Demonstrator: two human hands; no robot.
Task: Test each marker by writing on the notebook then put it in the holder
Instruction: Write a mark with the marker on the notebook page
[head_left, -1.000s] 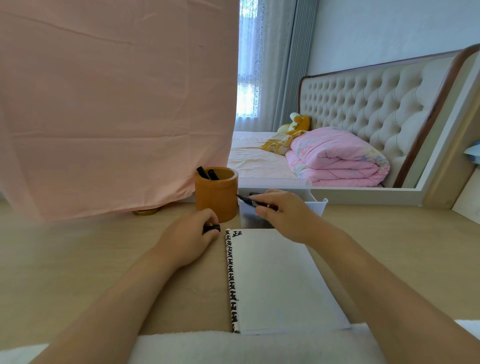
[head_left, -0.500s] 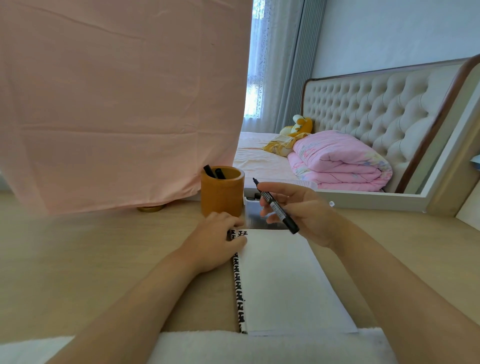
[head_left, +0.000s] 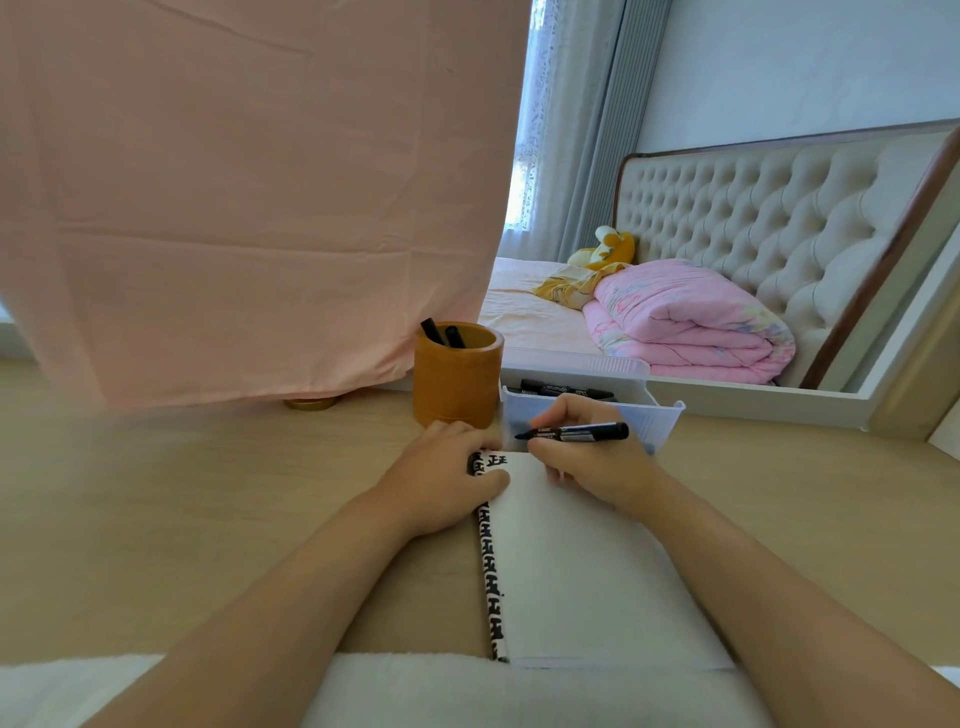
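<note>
1. the right hand (head_left: 587, 460) holds a black marker (head_left: 576, 432), pinched between its curled fingers and thumb.
2. the marker lies almost flat. its long way runs from 9 o'clock to 3 o'clock. the bare tip points to 9 o'clock and the back end points to 3 o'clock.
3. the tip is just over the far edge of the notebook (head_left: 571, 561). i cannot tell if it touches the paper.
4. the notebook lies flat on the desk (head_left: 156, 493), with its long way from 6 o'clock to 12 o'clock. the page is white, and a black and white strip runs down its 9 o'clock side. some black marks (head_left: 500, 460) sit at the top of the page, near the marker tip.
5. the left hand (head_left: 441, 480) rests on the notebook's corner at 11 o'clock, with its fingers curled. i cannot tell if it holds something small.
6. the holder (head_left: 457, 384) is a round brown cup. it stands on the desk at 11 o'clock from the notebook, just past the left hand. two black markers (head_left: 432, 331) stand in it, and their tops lean toward 11 o'clock.
7. a white box (head_left: 662, 421) sits at 3 o'clock from the holder, right beside it. more markers (head_left: 563, 388) lie flat in it, long way from 9 to 3.
8. a pink cloth (head_left: 260, 182) hangs behind the desk at 10 o'clock. a folded pink blanket (head_left: 691, 322) lies on a bed at 2 o'clock.
</note>
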